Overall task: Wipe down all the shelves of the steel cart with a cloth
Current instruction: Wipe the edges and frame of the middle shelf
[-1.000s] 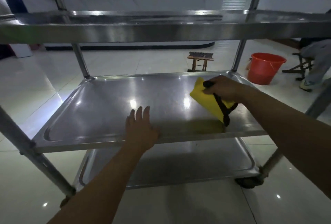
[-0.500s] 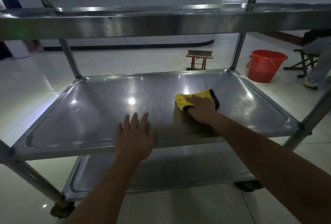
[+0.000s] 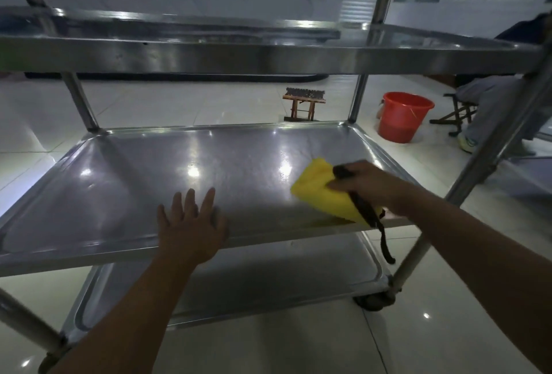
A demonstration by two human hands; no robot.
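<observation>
A person leans over a steel cart (image 3: pixel 448 57) with three shelves. On the middle shelf (image 3: pixel 125 182), the left hand (image 3: pixel 191 224) lies flat near the front edge, fingers straight and slightly spread. To its right on that shelf, the right hand (image 3: pixel 363 187) presses a yellow cloth (image 3: pixel 324 193) with black trim against the steel, fingers curled over the cloth's top. A black loop hangs from the cloth past the shelf's front edge. Beyond the cart, a red bucket (image 3: pixel 401 118) and a small wooden stool (image 3: pixel 303 103) stand on the tiled floor.
</observation>
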